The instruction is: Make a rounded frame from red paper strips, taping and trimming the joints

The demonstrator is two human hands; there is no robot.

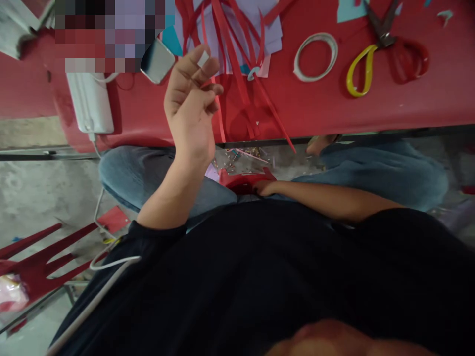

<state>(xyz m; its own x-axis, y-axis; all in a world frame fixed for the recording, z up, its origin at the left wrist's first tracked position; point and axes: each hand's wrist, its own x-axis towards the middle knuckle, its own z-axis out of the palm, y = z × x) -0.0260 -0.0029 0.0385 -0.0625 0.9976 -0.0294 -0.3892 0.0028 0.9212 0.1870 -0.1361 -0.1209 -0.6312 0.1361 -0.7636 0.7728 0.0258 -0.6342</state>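
Observation:
My left hand (193, 96) is raised over the red table with its fingers curled. At its fingertips is a small white piece (203, 59) that looks like a bit of tape. Just beyond lie long red paper strips (230, 49), some gathered through a small pale ring (253, 73), with lilac paper (272, 32) beneath them. Down in my lap, my right hand (264, 187) rests at the edge of a red plastic stool (241, 180); its fingers are mostly hidden. A roll of white tape (316, 57) lies flat to the right of the strips.
Scissors (386, 39) with one yellow and one red handle lie at the table's right. A phone (158, 60) and a white power bank (91, 104) with a cable are at the left. A red chair (40, 252) stands at lower left. Scraps litter the floor.

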